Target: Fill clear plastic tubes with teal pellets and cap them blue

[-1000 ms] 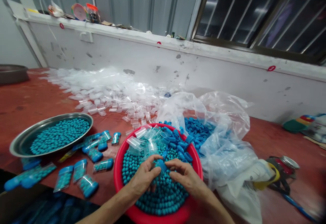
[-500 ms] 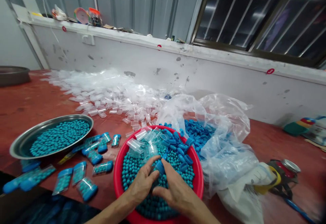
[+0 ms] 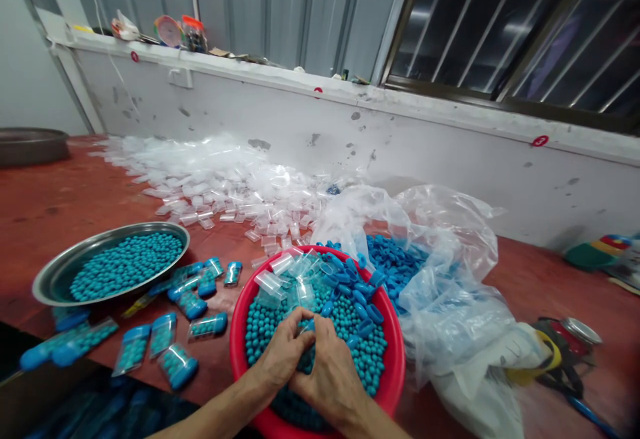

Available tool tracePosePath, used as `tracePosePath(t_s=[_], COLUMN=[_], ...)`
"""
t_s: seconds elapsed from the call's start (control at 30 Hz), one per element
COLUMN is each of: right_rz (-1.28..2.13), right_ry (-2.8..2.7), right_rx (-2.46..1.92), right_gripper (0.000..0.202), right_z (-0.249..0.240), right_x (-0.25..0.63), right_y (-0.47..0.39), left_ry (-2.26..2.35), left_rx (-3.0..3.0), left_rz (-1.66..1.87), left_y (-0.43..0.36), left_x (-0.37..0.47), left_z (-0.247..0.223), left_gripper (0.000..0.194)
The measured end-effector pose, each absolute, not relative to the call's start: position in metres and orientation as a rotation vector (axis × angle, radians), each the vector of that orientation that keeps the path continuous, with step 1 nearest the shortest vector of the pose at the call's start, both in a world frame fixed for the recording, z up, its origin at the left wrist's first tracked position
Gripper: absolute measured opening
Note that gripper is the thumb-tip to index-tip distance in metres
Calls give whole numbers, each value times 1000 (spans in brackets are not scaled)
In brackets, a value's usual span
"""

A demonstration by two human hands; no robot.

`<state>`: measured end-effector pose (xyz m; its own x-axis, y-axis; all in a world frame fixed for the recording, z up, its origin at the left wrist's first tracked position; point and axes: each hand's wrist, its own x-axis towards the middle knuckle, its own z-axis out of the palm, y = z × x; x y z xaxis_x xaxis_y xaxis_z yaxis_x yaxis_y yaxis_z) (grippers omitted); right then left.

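Note:
My left hand (image 3: 286,354) and my right hand (image 3: 331,374) meet over a red basin (image 3: 395,359), fingers closed round a small clear plastic bottle. Its blue cap (image 3: 309,326) shows between the fingertips; most of the bottle is hidden by my hands. Turquoise beads (image 3: 367,372) fill the basin beneath. On top of them lie empty clear bottles (image 3: 270,286) at the back left and loose blue caps (image 3: 357,292) at the back right.
Filled capped bottles (image 3: 177,366) lie left of the basin, beside a metal bowl of beads (image 3: 127,262). Clear empties (image 3: 235,179) are heaped along the wall. A plastic bag (image 3: 450,299) with blue caps (image 3: 393,259) spreads to the right, near a red-and-silver object (image 3: 575,336).
My hands have drawn closer together, the right fingers pressing over the cap so less of it shows. The whole view has shifted slightly, with the scene appearing further right.

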<state>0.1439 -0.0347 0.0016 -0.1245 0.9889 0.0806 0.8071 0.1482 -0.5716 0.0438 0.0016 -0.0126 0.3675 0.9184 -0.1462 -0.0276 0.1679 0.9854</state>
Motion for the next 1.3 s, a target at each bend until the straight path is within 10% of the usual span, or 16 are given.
tracePosePath(t_s=[0.27,0.63,1.03,1.3], right_rz=[853,493,-116,453], right_ry=[-2019,-2149,-2726,-2687], right_rx=[-1574,-1713,-1401,-1517], right_gripper=[80,32,35,15], right_z=[-4,18,2,-2], right_x=[172,182,134,162], right_y=[-36,3,0,21], left_ry=[1011,2118,1640,1395], left_rx=[1518,1843,2306,2230], left_rz=[865,964,771,647], left_y=[-1,20,-2,-6], left_x=[35,-98,-21,-8], left_z=[-6,17,-9,-6], left_gripper=[22,50,31,29])
